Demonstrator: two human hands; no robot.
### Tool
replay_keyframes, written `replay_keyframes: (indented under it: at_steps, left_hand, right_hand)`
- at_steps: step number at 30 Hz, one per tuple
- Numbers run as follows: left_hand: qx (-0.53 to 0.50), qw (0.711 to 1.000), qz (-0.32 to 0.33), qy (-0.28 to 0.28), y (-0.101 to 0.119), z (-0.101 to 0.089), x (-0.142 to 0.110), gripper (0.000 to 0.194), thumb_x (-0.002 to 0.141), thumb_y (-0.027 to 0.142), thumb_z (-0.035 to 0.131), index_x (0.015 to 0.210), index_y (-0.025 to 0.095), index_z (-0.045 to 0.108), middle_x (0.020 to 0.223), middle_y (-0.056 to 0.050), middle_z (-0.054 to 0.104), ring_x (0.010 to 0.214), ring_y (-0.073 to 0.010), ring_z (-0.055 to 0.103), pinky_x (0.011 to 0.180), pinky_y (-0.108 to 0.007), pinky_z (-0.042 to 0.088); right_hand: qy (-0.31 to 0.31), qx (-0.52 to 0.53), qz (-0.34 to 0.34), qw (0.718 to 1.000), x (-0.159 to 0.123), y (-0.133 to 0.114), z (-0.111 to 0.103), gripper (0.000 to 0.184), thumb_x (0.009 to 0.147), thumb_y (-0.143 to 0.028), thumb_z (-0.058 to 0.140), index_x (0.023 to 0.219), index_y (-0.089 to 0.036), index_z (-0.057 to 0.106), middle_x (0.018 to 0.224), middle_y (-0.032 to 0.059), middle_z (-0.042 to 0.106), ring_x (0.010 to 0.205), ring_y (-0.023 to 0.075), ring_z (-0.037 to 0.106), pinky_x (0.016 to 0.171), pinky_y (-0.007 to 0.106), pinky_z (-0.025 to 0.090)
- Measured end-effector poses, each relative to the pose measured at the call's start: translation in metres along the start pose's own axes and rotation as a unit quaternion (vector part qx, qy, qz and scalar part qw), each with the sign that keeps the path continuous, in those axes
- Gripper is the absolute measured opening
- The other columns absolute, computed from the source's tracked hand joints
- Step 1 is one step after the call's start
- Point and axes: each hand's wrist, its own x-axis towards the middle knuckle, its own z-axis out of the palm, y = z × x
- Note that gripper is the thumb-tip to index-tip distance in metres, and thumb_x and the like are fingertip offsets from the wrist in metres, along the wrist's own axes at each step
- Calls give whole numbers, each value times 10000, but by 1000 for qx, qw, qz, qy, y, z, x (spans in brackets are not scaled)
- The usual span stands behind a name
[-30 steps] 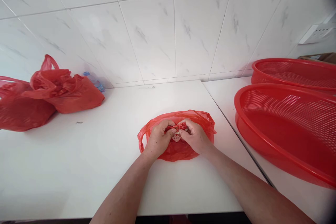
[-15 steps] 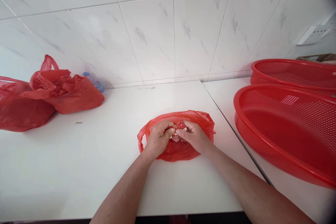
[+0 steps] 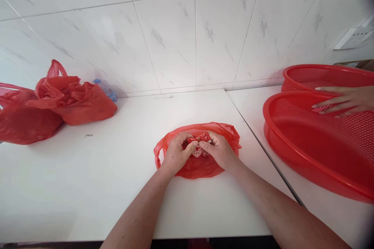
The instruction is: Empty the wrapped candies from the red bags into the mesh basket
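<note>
My left hand [image 3: 177, 152] and my right hand [image 3: 219, 149] meet over a spread red plastic bag [image 3: 201, 171]. Between thumbs and fingers they pinch a small red piece with a pale flower pattern [image 3: 205, 136], one hand at each side. Both thumbs press at its middle. Just below it shows a whitish, pointed part with red markings [image 3: 197, 151]; I cannot tell whether the two are joined. My fingers hide much of the piece, and the bag's contents are mostly covered.
Two red perforated baskets [image 3: 292, 155] stand at the right, and another person's hand [image 3: 347, 99] reaches over them. Stuffed red bags [image 3: 87, 105] and a plastic bottle [image 3: 106, 90] sit at the back left. A seam [image 3: 257, 142] divides the white tabletops.
The red patterned piece now lies straighter between my hands, and more of the pale pointed part shows. Another person's hand has come in from the right over the baskets.
</note>
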Motion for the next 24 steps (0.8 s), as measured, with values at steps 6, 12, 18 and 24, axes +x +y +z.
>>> replay_keyframes:
  at_steps: [6,12,18,24]
  left_hand:
    - [19,999,34,0,0,-1,0,186,886,264,459,728,192,525,675,-2,648,684,-151,614,669,-295,484]
    - [40,997,67,-9,-1,-2,1,213,883,214,455,681,188,519,674,3,643,667,-133,595,626,-264,462]
    - [41,997,69,-18,-2,-3,3,243,878,202,463,639,179,503,640,16,613,615,-106,556,567,-225,425]
    - [3,998,32,-47,-1,-3,1,245,889,260,462,664,175,502,668,5,612,649,-115,564,594,-227,431]
  right_hand:
    - [-9,2,13,1000,1,2,0,124,837,-349,569,779,-240,557,744,12,660,728,199,633,697,376,521]
    - [-11,-10,10,1000,1,-1,2,181,819,-385,592,746,-227,541,720,9,649,718,187,620,678,346,496]
    - [-16,-37,35,999,1,2,0,210,761,-351,657,700,-207,517,701,-12,605,713,163,587,662,311,471]
    - [-36,-28,32,998,1,2,-1,178,789,-354,623,732,-197,563,747,12,642,740,168,604,689,320,484]
